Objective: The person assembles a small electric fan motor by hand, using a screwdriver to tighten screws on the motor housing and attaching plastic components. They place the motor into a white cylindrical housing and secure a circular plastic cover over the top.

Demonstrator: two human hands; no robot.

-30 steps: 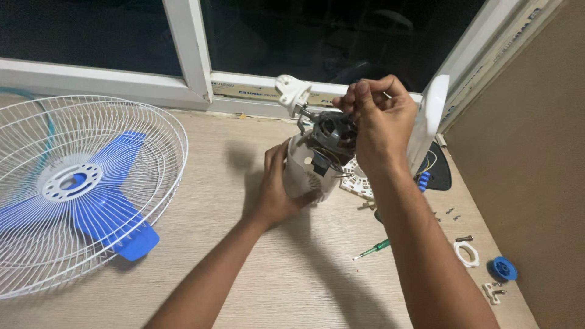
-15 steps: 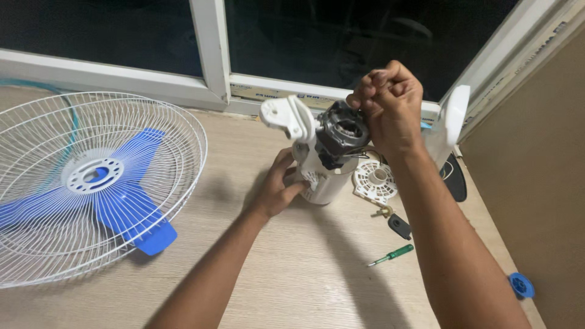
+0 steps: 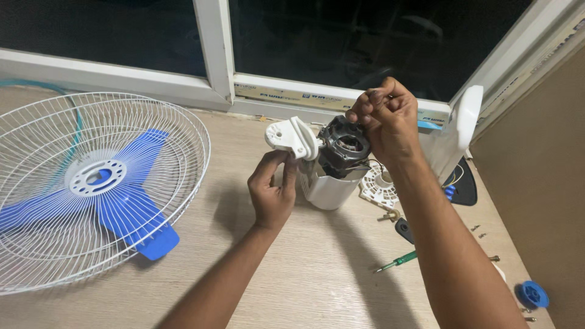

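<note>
A fan motor unit [image 3: 332, 164] stands on the wooden floor below a window: a white housing with a dark motor sticking out of its top and a white bracket at the upper left. My left hand [image 3: 272, 194] grips the left side of the white housing. My right hand [image 3: 385, 122] is closed over the top right of the dark motor, fingertips pinched together. What the fingertips pinch is too small to make out.
A white wire fan guard [image 3: 91, 183] lies at left with a blue fan blade [image 3: 125, 204] under it. Right of the motor lie a white round vented cover [image 3: 379, 186], a white fan cover piece [image 3: 454, 137], a green screwdriver [image 3: 396, 262], several screws and a blue knob [image 3: 534, 294].
The view has swung so the motor unit sits nearer the middle. My left hand slid from the housing's lower front to its left side; my right hand stays on top of the motor.
</note>
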